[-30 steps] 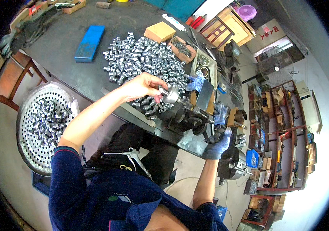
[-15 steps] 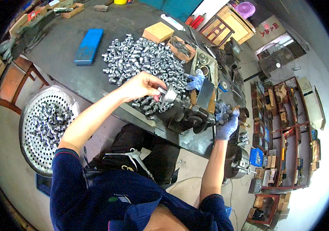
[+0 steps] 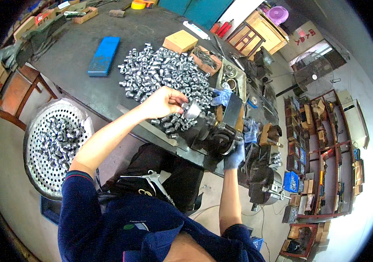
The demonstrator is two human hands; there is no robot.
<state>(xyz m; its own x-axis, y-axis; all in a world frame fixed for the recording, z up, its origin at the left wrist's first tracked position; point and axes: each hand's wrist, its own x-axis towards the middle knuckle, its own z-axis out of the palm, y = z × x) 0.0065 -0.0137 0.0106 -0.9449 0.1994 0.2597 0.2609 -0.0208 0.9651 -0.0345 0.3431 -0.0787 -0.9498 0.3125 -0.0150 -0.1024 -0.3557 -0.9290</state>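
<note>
My bare left hand point(image 3: 169, 103) is closed, thumb and fingers pinching a small metal fitting point(image 3: 185, 106) against the silver cone-shaped chuck point(image 3: 192, 110) of a dark bench machine point(image 3: 210, 136). Fingers cover most of that fitting. My right hand point(image 3: 233, 156), in a blue-grey glove, is at the round handwheel point(image 3: 224, 144) low on the machine's near side. Its fingers are blurred and partly hidden, so their grip does not show. Just beyond my left hand, a big heap of shiny hex fittings point(image 3: 164, 72) covers the bench, with several more below the wrist.
A perforated round metal tray point(image 3: 33, 150) with more fittings stands at the left. On the bench lie a blue box point(image 3: 103, 56), a yellowish block point(image 3: 180, 40) and a blue glove point(image 3: 222, 95). An air gun point(image 3: 155, 178) rests on my lap. Shelving point(image 3: 326, 153) stands at the right.
My right hand has moved left and down from the machine's right end to the handwheel. My left hand stays at the chuck; the view has shifted slightly.
</note>
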